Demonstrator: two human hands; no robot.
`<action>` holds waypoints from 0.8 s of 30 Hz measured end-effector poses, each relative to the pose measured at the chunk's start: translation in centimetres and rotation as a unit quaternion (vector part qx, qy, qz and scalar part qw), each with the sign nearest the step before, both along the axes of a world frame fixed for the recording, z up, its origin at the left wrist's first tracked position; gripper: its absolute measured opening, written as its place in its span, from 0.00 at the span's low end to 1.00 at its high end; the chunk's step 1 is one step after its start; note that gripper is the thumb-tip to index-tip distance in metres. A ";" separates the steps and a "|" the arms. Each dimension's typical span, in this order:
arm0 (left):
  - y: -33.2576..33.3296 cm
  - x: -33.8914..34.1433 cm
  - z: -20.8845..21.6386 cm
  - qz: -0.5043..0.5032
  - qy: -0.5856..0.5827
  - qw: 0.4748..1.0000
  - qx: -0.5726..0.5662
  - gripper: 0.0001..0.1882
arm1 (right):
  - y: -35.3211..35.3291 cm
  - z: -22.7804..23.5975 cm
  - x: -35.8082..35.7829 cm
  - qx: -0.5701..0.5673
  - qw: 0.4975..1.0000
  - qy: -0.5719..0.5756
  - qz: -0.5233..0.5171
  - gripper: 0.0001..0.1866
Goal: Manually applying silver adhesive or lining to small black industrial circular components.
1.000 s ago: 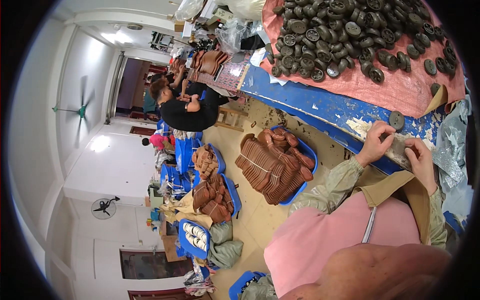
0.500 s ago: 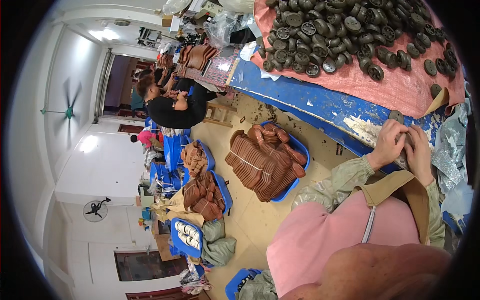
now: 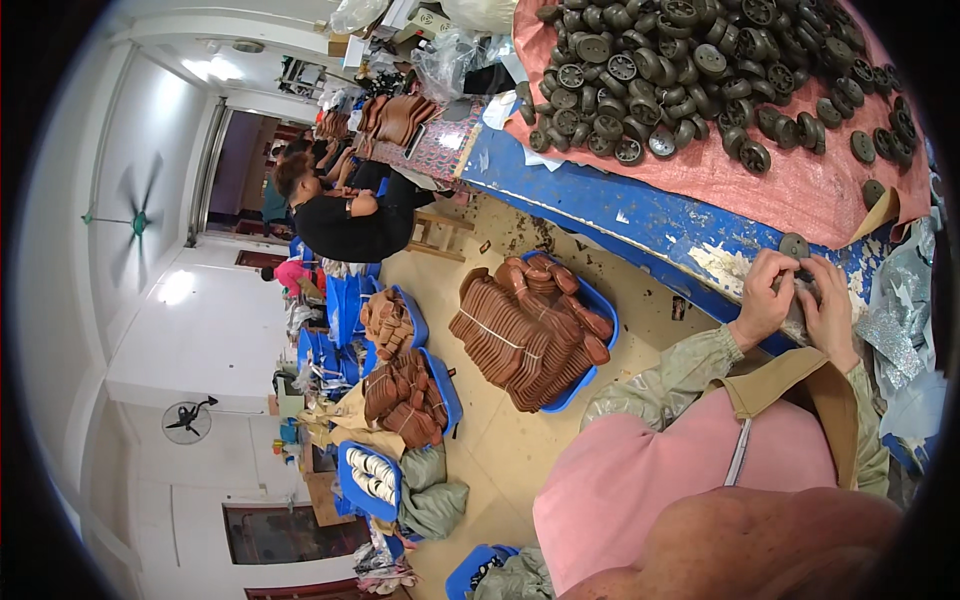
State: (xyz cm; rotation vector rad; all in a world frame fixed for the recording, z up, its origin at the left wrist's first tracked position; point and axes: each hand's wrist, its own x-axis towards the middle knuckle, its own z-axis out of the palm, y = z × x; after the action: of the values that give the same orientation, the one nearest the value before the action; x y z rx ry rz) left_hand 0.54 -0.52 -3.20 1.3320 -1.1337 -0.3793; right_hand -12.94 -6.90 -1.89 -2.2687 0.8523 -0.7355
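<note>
At the near edge of the blue table, my left hand point(image 3: 766, 298) and my right hand point(image 3: 828, 312) are close together with bent fingers. Their fingertips pinch a small dark piece, mostly hidden between them, so its kind cannot be told. A dark round wheel point(image 3: 793, 245) lies on the table just beyond my fingertips. Under my hands a greyish patch shows at the table's edge. Farther off, a large pile of dark wheels point(image 3: 660, 80) is heaped on a pink woven sheet point(image 3: 690, 185).
Silvery glitter sheets point(image 3: 893, 340) lie right of my hands. The blue table point(image 3: 620, 210) has worn, peeling paint. Left of me on the floor stands a blue basin point(image 3: 608, 345) stacked with brown shoe parts point(image 3: 510, 325). A person point(image 3: 340, 215) sits farther back.
The view has shifted slightly, so the table appears lower. My right fingertips have moved a little toward the left hand. The wheel beyond them stays where it lay.
</note>
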 end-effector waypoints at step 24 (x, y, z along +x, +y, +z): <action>0.0 0.1 -0.8 0.006 0.014 1.000 -0.017 0.05 | -1.4 0.1 1.9 -0.047 0.998 0.007 -0.038 0.20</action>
State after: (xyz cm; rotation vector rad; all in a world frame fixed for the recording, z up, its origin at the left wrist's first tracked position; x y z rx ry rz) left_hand 0.63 -0.55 -3.95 1.2993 -1.1047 -0.3681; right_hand -11.05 -8.34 -1.76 -2.3363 0.9317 -0.8105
